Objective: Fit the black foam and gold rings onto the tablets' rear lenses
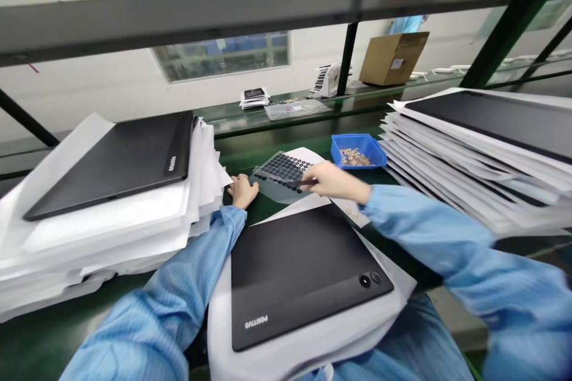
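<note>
Black tablet (304, 274) before me on white wrapping (220, 321), I pinch a slim dark tool (298, 183) in my right hand (336, 181) at the sheet of black rounds (282, 165), which lies beyond it on the green surface (250, 152). My left hand (243, 191) curls just beside that sheet; whether it grips anything, I cannot tell.

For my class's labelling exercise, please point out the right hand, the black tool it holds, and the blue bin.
Right hand (336, 180): head view, on the back of the hand.
Black tool (295, 183): head view, on its thin shaft.
Blue bin (356, 140): head view, on its far wall.
</note>
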`<state>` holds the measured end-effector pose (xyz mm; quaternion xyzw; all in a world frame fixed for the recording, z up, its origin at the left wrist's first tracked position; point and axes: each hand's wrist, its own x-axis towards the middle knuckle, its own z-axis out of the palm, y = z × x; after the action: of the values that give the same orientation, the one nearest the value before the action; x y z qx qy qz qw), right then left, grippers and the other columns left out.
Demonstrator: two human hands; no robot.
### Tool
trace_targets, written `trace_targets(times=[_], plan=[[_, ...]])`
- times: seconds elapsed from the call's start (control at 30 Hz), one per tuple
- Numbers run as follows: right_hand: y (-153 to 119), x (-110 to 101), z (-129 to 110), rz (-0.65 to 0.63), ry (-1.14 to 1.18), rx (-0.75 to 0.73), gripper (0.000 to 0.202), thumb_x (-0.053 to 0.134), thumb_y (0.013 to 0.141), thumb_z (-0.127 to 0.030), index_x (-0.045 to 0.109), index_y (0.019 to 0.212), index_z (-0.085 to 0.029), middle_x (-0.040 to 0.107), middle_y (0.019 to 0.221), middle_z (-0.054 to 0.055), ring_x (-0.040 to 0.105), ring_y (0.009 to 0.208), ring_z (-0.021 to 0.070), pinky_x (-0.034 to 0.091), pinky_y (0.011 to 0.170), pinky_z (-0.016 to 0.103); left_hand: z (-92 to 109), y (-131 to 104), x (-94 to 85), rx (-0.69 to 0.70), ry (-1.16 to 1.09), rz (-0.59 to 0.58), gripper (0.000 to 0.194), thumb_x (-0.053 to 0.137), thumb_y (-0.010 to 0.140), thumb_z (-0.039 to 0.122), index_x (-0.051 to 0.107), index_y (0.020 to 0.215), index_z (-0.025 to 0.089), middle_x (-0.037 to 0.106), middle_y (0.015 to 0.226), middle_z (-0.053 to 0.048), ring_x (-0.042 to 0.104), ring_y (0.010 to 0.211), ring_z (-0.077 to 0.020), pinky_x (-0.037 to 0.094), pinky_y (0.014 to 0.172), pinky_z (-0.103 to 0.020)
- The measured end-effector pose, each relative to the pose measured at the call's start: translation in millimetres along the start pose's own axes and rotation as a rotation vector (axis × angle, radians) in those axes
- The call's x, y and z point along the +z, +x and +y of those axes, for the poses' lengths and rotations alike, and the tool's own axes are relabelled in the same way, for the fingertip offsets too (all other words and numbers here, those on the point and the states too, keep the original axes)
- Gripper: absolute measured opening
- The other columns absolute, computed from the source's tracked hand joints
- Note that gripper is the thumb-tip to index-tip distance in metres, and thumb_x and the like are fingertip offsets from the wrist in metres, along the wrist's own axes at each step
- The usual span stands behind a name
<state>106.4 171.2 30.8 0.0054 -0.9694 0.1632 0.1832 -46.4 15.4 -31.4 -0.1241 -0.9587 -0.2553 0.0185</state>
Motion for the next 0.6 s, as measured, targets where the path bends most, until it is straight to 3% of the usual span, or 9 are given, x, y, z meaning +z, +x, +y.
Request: trace_targets(times=[0.07,0.13,0.23,0.3,0.4,0.5,0.6], plan=[[18.7,33.5,-13.9,-0.14,-0.037,-0.007,0.007,0.072,0.072,-0.02,0.071,0.07,-0.013,0.066,0.065,0.003,0.058,0.061,0.0124,0.036,0.057,0.021,-0.5,2.0,0.8,0.001,-0.021,0.022,0.036,0.059,0.089,0.032,0.054,0.12,0.016,0.053,0.127,-0.01,0.053,0.113,-0.0264,0.045,0.094,-0.049],[28.0,53.5,-18.8,-0.199,-0.07,0.001,0.014,0.069,0.076,-0.025,0.072,0.082,-0.012,0.069,0.08,0.008,0.062,0.07,0.0157,0.037,0.058,0.022,-1.2,4.3,1.8,0.0,-0.053,0.05,0.036,0.059,0.089,0.032,0.054,0.12,0.016,0.054,0.125,-0.01,0.054,0.111,-0.0259,0.046,0.092,-0.048],[32.7,66.9,-18.4,-0.243,-0.103,0.017,0.018,0.064,0.081,-0.024,0.07,0.093,-0.012,0.068,0.095,0.012,0.064,0.079,0.0191,0.038,0.06,0.022,-2.6,5.7,3.6,0.009,-0.111,0.091,0.036,0.059,0.089,0.033,0.054,0.12,0.016,0.054,0.124,-0.01,0.055,0.11,-0.0256,0.046,0.092,-0.048],[34.0,69.0,-17.6,-0.269,-0.099,0.032,0.019,0.06,0.084,-0.023,0.07,0.095,-0.012,0.068,0.094,0.013,0.064,0.081,0.0201,0.038,0.061,0.023,-3.8,4.3,5.4,0.029,-0.151,0.111,0.035,0.059,0.088,0.032,0.054,0.119,0.016,0.054,0.123,-0.01,0.054,0.109,-0.0254,0.046,0.091,-0.047],[35.6,60.8,-17.3,-0.298,-0.058,0.055,0.018,0.061,0.084,-0.025,0.07,0.091,-0.011,0.068,0.085,0.01,0.063,0.08,0.0193,0.038,0.063,0.023,-5.3,1.8,9.2,0.086,-0.208,0.121,0.029,0.061,0.085,0.026,0.053,0.11,0.015,0.053,0.115,-0.008,0.053,0.105,-0.0235,0.045,0.089,-0.043],[27.9,33.3,-13.7,-0.294,-0.005,0.065,0.016,0.064,0.081,-0.025,0.07,0.082,-0.01,0.067,0.076,0.006,0.061,0.074,0.0148,0.039,0.065,0.021,-4.1,2.4,10.1,0.143,-0.255,0.105,0.022,0.063,0.076,0.019,0.05,0.093,0.018,0.049,0.096,-0.003,0.053,0.098,-0.0215,0.043,0.09,-0.039],[-3.0,-5.9,-4.1,-0.124,0.214,0.155,0.034,0.057,0.087,-0.037,0.068,0.072,-0.009,0.062,0.061,0.002,0.057,0.057,0.0097,0.041,0.058,0.019,2.7,2.8,0.2,0.195,-0.289,0.093,0.02,0.059,0.071,0.015,0.043,0.08,0.021,0.042,0.083,0.001,0.053,0.089,-0.0208,0.043,0.09,-0.038]])
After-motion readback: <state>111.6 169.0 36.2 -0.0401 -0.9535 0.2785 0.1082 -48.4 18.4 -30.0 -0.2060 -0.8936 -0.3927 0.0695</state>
